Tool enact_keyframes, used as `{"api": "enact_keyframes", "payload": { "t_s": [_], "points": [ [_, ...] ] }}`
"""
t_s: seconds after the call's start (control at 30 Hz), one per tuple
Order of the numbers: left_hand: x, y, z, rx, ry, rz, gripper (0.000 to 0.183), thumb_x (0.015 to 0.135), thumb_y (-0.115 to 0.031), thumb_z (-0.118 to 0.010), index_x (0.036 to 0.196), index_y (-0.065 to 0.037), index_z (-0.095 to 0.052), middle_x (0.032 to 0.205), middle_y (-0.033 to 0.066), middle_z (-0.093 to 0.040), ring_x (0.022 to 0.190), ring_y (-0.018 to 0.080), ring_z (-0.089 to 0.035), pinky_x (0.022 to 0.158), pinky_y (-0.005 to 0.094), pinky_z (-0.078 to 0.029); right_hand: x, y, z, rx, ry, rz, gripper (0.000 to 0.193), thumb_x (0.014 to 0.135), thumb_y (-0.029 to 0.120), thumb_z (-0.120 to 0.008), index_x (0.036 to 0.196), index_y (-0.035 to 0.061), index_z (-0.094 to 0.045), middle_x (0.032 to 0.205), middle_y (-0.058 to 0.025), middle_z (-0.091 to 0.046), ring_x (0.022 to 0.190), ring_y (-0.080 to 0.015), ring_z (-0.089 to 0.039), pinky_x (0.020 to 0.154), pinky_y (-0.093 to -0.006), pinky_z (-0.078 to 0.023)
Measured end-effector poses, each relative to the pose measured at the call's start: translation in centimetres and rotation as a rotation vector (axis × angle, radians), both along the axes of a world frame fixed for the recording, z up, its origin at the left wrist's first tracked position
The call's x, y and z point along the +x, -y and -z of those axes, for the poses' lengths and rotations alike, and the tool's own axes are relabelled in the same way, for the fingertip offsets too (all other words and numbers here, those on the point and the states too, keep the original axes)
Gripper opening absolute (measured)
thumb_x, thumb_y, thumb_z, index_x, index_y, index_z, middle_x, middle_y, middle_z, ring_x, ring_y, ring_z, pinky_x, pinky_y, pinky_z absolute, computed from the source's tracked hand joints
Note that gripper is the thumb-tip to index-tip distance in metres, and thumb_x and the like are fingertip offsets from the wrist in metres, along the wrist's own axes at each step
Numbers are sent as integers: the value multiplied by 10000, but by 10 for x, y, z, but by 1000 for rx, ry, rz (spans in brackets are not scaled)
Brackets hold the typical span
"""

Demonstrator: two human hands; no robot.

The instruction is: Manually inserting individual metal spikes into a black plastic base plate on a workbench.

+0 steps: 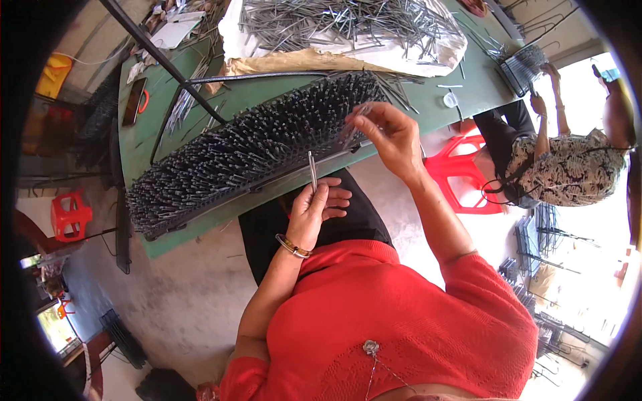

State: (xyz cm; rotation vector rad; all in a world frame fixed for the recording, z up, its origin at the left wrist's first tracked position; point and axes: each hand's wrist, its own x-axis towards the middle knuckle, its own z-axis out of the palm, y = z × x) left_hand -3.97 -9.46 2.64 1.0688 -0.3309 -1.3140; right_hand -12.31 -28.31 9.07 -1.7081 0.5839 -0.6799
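The long rack [261, 147] lies aslant along the near edge of the desk [431, 97], in front of the person. Behind it, a sheet [244, 63] bears a pile of rods [341, 23]. A phone [135, 100] lies left of the sheet, a small cup [450, 100] to its right. The right grip [394, 137] is at the rack's right end; the left grip [313, 206] is before its near side. On the floor, 1 stool [72, 215] stands left of the desk, 1 stool [461, 164] right, near another person [562, 170].
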Motion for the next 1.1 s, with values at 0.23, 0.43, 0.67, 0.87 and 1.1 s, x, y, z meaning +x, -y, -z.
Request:
{"api": "enact_keyframes", "payload": {
  "t_s": [0.23,0.43,0.67,0.87,1.1],
  "points": [
    [-5,-1,2,29,12,18,310,1010,-270,-414,1156,-25,-535,996,124,-647,850,161,-633,727,291,-547,15,22,19,-307,16,37,189,851,93,-678,1025,28,-639,880,-62,-690,805,-121,-640,723,-266,-498],
    [-7,-3,3,55,12,18,301,1010,-268,-413,1148,-31,-538,988,118,-646,843,155,-629,723,286,-547,14,21,18,-352,11,36,171,841,66,-670,1004,20,-646,867,-43,-697,772,-94,-600,725,-258,-488],
    [-7,-3,5,52,7,14,304,1009,-275,-414,1137,-31,-542,981,116,-645,842,154,-627,723,287,-548,14,16,20,-369,-41,92,161,829,73,-690,977,19,-658,851,-43,-693,768,-98,-616,713,-262,-492],
    [-7,-3,6,58,1,19,309,1009,-282,-415,1135,-31,-544,977,116,-646,842,156,-627,723,290,-549,17,11,29,-334,0,146,152,826,66,-693,971,32,-667,885,-52,-700,813,-104,-635,716,-264,-494],
    [-7,-4,8,67,7,10,314,1007,-289,-419,1135,-32,-546,976,114,-646,839,153,-627,720,291,-549,17,16,30,-592,12,26,205,784,30,-711,985,44,-672,905,-54,-698,819,-178,-628,732,-299,-493]
  ]
}}
